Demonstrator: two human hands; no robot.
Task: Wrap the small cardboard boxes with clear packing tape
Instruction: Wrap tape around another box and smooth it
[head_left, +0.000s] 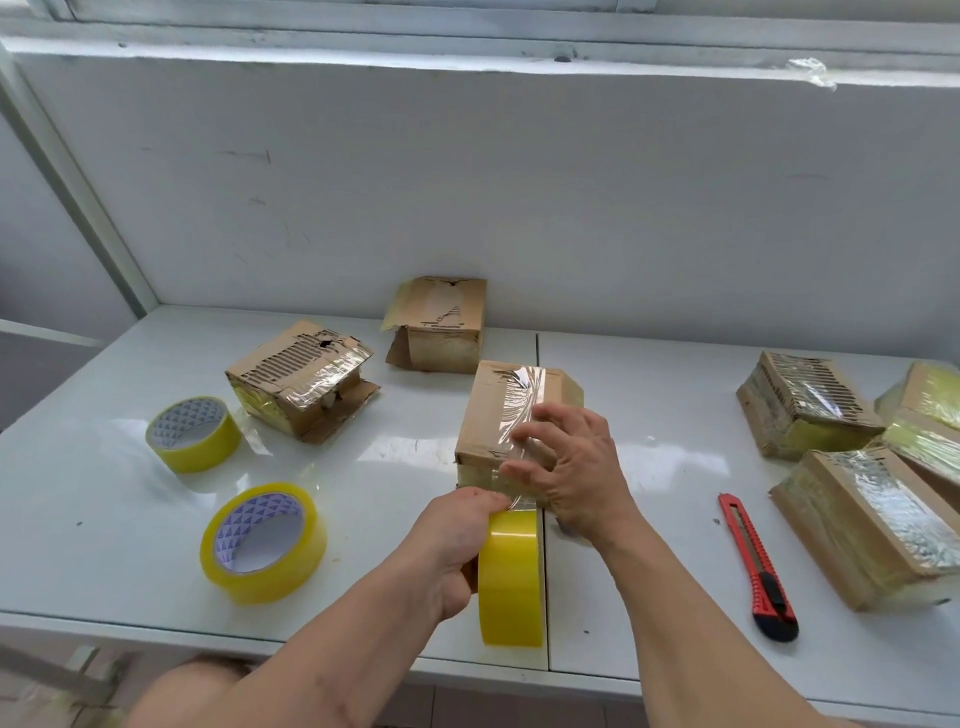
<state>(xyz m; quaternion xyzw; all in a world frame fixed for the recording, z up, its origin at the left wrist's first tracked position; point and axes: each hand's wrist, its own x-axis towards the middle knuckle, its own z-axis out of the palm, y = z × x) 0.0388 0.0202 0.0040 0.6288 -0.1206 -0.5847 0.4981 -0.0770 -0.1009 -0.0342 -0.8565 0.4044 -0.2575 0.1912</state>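
Note:
A small cardboard box (488, 410) lies in the middle of the white table (363, 467), with a strip of clear tape running along its top and down its near end. My left hand (454, 540) grips a yellowish tape roll (511, 577) held on edge just in front of the box, the tape still joined to the box. My right hand (571, 462) rests with spread fingers on the box's near top, pressing the tape down.
Two more tape rolls (193, 434) (264, 543) lie at the left. Two torn open boxes (301, 384) (439, 325) sit behind. Several taped boxes (862, 525) are stacked at the right. A red utility knife (756, 566) lies near the front edge.

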